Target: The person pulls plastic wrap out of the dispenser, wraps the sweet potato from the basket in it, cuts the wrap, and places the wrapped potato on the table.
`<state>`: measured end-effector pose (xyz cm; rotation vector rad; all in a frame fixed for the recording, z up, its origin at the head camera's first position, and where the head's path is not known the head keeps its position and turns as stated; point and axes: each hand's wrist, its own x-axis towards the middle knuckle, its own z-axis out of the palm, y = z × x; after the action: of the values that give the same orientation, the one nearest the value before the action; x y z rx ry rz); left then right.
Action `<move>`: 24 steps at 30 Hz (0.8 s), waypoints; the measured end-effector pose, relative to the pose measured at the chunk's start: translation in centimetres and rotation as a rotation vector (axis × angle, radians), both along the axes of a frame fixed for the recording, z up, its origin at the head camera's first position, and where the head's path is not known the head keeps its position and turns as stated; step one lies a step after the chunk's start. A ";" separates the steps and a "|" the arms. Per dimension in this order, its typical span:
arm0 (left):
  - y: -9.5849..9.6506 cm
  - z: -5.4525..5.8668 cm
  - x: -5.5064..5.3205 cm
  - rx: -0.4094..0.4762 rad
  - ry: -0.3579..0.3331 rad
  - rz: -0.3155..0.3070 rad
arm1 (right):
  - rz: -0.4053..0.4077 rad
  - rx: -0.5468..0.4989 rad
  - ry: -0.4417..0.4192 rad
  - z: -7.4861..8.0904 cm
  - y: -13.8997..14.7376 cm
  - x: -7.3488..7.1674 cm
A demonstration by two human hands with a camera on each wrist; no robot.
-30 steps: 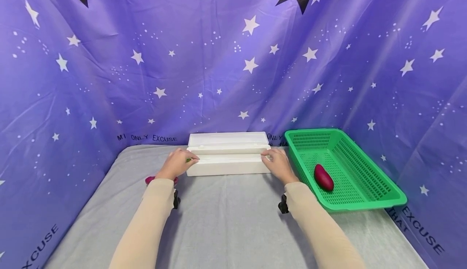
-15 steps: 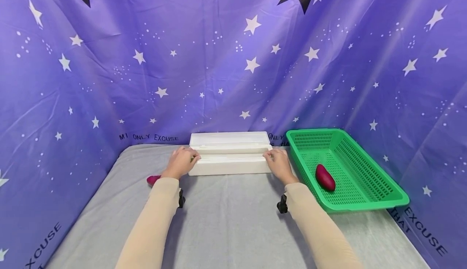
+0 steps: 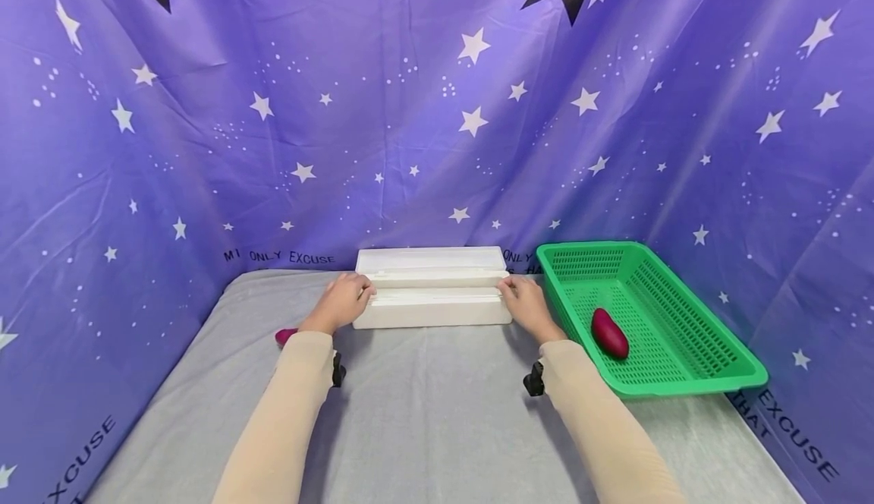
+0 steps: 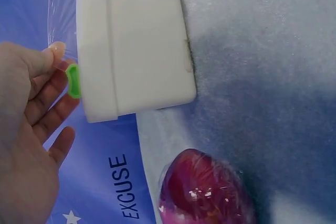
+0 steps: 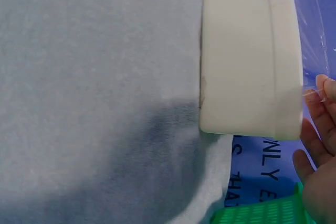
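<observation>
A long white cling film dispenser (image 3: 432,316) stands near the back of the table with its lid (image 3: 430,259) raised. My left hand (image 3: 341,300) is at its left end, where thumb and forefinger pinch a corner of clear cling film (image 4: 62,11). A small green slider (image 4: 74,81) sits on the dispenser's edge beside those fingers. At the right end, my right hand (image 3: 529,308) pinches the film's other corner (image 5: 315,30) between thumb and fingertip. Left of the dispenser lies a purple-red sweet potato (image 4: 202,190) wrapped in film, partly hidden by my left arm in the head view.
A green plastic basket (image 3: 690,390) stands on the right, close to my right forearm. Inside it lies another purple-red sweet potato (image 3: 610,333). Grey cloth (image 3: 430,413) covers the table, and a purple starry curtain (image 3: 382,140) hangs behind and at both sides.
My left hand has moved slightly over the dispenser's left end, covering the green slider in the head view. My right hand has shifted a little outward. The head view has shifted slightly.
</observation>
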<state>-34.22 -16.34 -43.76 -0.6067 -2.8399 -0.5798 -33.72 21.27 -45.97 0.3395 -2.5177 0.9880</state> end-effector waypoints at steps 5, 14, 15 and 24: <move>-0.1 0.4 0.0 0.097 -0.004 -0.041 | -0.015 -0.024 -0.062 0.7 0.1 0.1; -0.5 0.9 -0.6 0.208 0.011 -0.054 | -0.006 -0.086 -0.037 1.5 0.0 0.0; -0.5 1.0 -0.5 0.217 0.014 -0.053 | 0.001 -0.094 -0.032 1.6 0.0 0.0; -0.6 2.2 0.1 0.291 0.016 -0.071 | 0.009 -0.147 -0.044 2.7 -0.2 0.4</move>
<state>-34.11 -16.98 -41.55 -0.6550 -2.6545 -0.9730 -33.36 21.10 -43.30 0.2878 -2.4657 1.1887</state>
